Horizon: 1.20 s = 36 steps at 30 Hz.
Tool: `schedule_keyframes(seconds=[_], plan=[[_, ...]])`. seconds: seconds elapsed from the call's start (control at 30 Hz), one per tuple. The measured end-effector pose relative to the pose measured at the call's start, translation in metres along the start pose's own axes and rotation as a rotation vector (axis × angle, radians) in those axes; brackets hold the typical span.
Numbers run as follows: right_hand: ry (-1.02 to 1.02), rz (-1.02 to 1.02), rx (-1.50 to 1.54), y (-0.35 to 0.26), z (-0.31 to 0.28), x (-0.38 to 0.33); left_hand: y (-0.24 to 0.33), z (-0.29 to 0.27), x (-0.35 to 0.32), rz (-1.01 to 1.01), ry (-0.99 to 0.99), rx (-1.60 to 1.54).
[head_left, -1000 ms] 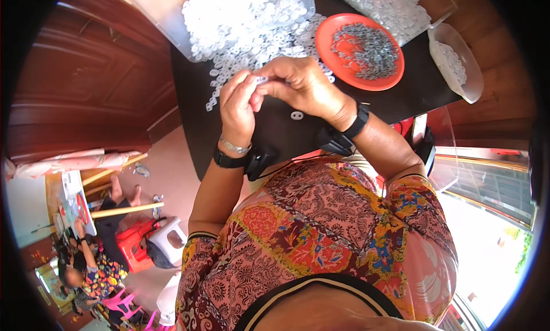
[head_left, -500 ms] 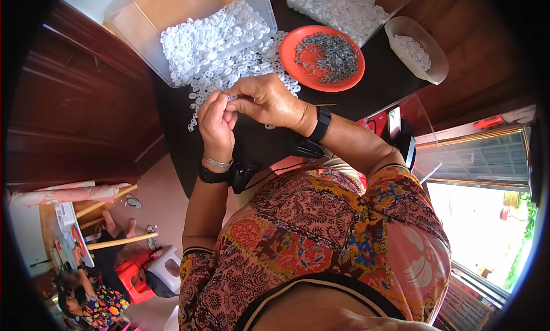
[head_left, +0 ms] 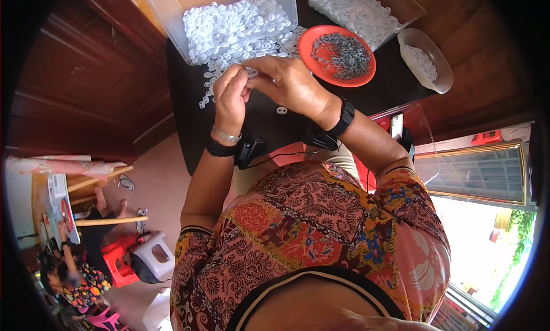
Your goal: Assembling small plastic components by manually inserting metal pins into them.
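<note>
Above the dark table, my left hand (head_left: pixel 231 102) and my right hand (head_left: pixel 298 89) meet, fingertips together. Pinched between them is a small white oval plastic piece (head_left: pixel 252 73) with holes. My left fingers are curled behind it, and my right thumb and forefinger close on its other side. Whether a metal part sits in it is too small to tell. A single loose white piece (head_left: pixel 282 110) with two holes lies below my right hand. Just beyond, an orange-red plate (head_left: pixel 306 51) carries a heap of small grey metal parts (head_left: pixel 345 56). Loose white pieces (head_left: pixel 220 64) spread across the table behind my left hand.
A clear bin (head_left: pixel 163 22) of white pieces stands at the far left, another bin (head_left: pixel 409 13) at the far right. Beside it is a small translucent tub (head_left: pixel 447 73). A cable (head_left: pixel 281 154) runs between my wrists. Another person (head_left: pixel 86 282) sits at lower left.
Both hands stay together on the piece, with my right fingers slightly shifted. The view has moved, so the table's contents appear farther right and slightly higher. The loose piece below my right hand now shows fully.
</note>
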State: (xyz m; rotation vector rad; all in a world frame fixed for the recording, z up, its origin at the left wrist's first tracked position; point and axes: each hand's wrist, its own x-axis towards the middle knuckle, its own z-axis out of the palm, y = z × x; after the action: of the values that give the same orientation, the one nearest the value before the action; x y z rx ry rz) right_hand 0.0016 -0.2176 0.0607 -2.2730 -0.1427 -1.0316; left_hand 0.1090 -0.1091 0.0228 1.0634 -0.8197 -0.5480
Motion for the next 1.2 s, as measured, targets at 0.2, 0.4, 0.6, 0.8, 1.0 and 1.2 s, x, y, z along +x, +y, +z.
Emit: schedule_keyframes(seconds=[0.2, 0.4, 0.6, 0.8, 1.0, 1.2], plan=[[-0.136, -0.055, -0.305, 0.002, -0.002, 0.001, -0.004, 0.0, 0.0, 0.053, 0.038, 0.14], [-0.195, -0.053, -0.27, -0.001, -0.001, 0.005, -0.008, -0.002, -0.002, -0.095, 0.043, -0.094], [-0.165, -0.071, -0.207, 0.004, 0.007, 0.011, 0.001, 0.001, -0.003, -0.115, 0.154, -0.13], [-0.146, -0.072, -0.147, 0.01, 0.01, 0.015, 0.003, 0.0, 0.001, -0.092, 0.167, -0.135], [-0.26, 0.25, 0.217, 0.012, 0.005, 0.012, -0.001, -0.003, 0.001, -0.004, 0.155, -0.045], [-0.171, 0.394, 0.461, 0.014, 0.006, 0.003, 0.0, -0.003, 0.001, 0.035, 0.114, 0.033]])
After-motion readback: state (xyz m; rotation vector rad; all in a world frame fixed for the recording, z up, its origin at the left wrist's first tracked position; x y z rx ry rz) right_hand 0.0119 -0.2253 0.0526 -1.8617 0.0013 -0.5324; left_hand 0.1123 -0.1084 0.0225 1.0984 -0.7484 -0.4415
